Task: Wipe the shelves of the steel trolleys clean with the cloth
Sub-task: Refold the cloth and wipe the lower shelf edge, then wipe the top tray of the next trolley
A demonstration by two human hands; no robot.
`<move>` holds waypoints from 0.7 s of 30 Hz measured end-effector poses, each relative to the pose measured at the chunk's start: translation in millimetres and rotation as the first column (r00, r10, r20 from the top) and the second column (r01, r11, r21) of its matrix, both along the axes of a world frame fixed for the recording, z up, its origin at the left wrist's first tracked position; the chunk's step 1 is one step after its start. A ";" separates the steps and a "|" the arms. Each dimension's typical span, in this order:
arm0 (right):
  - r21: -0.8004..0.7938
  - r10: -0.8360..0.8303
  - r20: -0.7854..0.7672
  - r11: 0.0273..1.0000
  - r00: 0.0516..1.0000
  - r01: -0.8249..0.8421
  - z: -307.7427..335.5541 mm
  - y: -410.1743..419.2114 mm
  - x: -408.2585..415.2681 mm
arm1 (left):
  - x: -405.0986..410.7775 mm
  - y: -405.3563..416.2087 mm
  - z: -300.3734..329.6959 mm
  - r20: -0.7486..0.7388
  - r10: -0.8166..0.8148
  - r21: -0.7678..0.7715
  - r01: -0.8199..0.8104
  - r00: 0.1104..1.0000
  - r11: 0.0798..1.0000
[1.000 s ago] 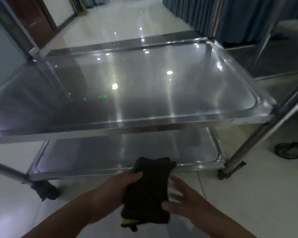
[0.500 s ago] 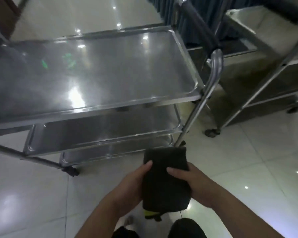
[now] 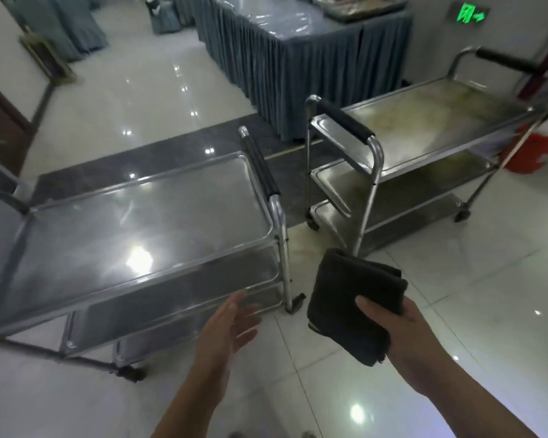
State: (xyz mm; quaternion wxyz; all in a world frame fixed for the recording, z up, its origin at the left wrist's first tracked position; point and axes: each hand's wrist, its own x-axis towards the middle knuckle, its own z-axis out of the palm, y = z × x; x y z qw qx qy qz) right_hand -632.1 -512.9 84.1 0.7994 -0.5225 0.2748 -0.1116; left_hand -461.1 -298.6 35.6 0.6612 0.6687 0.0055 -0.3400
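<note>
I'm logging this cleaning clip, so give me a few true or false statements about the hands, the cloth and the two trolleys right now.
1. The right hand holds the folded dark cloth. True.
2. The left hand grips the near trolley's handle. False: it is open in the air, touching nothing.
3. The near trolley has a shiny top shelf that mirrors the ceiling lights. True.
4. The far trolley has a spotless top shelf. False: its top looks yellowish and smeared.
5. The cloth lies on a shelf. False: it is held above the floor between the trolleys.
</note>
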 end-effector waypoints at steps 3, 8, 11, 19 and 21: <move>0.069 0.034 0.037 0.997 0.999 -0.037 7.4 -25.6 -21.8 | -14.0 -36.8 11.4 0.034 -0.088 0.002 0.088 0.996 0.996; 0.118 -0.003 -0.036 0.993 0.999 0.007 -13.6 -48.3 -38.7 | -25.2 -90.9 8.7 0.063 -0.191 0.027 0.190 0.979 0.981; 0.192 -0.137 -0.041 0.971 0.990 0.142 -23.8 -66.3 -48.7 | -19.9 -115.3 3.5 0.032 -0.238 0.049 0.237 0.971 0.970; 0.137 -0.396 -0.055 0.906 0.917 0.400 -35.5 -169.4 -28.3 | 23.8 -240.0 -25.0 0.044 -0.295 0.123 0.288 0.954 0.950; 0.116 -0.447 -0.074 0.884 0.892 0.453 -35.2 -205.7 -19.2 | 38.1 -287.9 -29.5 0.062 -0.331 0.105 0.324 0.942 0.940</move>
